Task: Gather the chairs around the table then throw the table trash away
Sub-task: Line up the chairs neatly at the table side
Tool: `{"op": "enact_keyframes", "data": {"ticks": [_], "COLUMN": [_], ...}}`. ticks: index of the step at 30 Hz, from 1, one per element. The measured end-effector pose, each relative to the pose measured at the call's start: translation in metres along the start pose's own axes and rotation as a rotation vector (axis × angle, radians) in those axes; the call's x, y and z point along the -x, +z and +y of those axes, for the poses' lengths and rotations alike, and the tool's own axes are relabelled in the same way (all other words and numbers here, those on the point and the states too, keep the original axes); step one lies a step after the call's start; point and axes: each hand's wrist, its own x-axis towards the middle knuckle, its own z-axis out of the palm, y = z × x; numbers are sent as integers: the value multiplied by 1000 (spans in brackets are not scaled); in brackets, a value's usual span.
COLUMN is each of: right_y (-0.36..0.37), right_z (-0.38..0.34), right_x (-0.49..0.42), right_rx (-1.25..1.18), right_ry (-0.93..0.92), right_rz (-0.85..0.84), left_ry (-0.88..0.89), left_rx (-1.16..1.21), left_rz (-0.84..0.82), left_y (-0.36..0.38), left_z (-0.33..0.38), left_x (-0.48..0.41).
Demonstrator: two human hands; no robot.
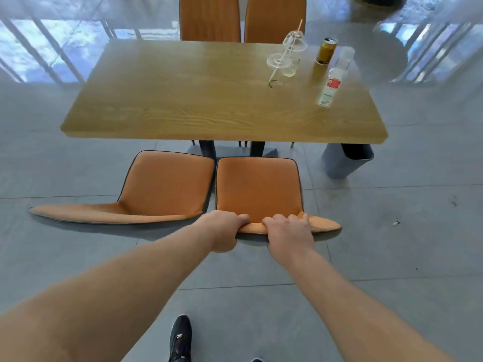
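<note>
A wooden table (183,95) stands ahead of me. On its near side are two orange chairs. My left hand (224,228) and my right hand (287,228) both grip the top of the backrest of the right chair (257,186). The left chair (167,184) sits beside it, angled slightly. Two more orange chairs (209,19) (274,19) stand at the far side. Trash sits at the table's far right: two clear plastic cups with straws (281,64) (294,41), a yellow can (325,50) and a clear plastic bottle (333,82).
A grey bin (347,160) stands on the floor under the table's near right corner. Grey tiled floor surrounds the table. Glass railings run along the back. My black shoe (180,338) is at the bottom.
</note>
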Motion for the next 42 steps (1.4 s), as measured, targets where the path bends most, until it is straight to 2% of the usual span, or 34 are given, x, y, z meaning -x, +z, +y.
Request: {"op": "enact_keyframes", "data": {"ticks": [3, 5, 10, 12, 18, 21, 24, 29, 32, 37, 42], "right_y": [0, -2, -12, -12, 8, 2, -5, 2, -3, -27, -8], "right_z": [-29, -32, -35, -47, -71, -66, -55, -6, 3, 15, 15], "right_x": [-11, -12, -11, -12, -17, -25, -19, 11, 6, -34, -15], "right_rx": [-17, 9, 74, 49, 44, 73, 82, 125, 154, 200, 196], "right_ry": [-33, -37, -88, -129, -166, -209, -261, -302, -342, -354, -357], "right_rz": [25, 39, -69, -70, 112, 149, 114, 99, 94, 165, 117], "left_ry": [-10, -47, -322, -308, -287, -242, -141, -1, 20, 21, -36], "left_rx": [22, -76, -249, -265, -306, -303, -290, -282, -307, -336, -295], "left_rz": [97, 154, 220, 266, 358, 408, 447, 477, 507, 678, 601], "left_y": [-3, -2, 3, 2, 5, 0, 11, 41, 34, -14, 21], "left_z": [-46, -77, -159, -179, -216, -205, -171, -150, -147, -140, -122], "left_x": [20, 36, 91, 108, 131, 123, 114, 110, 96, 65, 73]}}
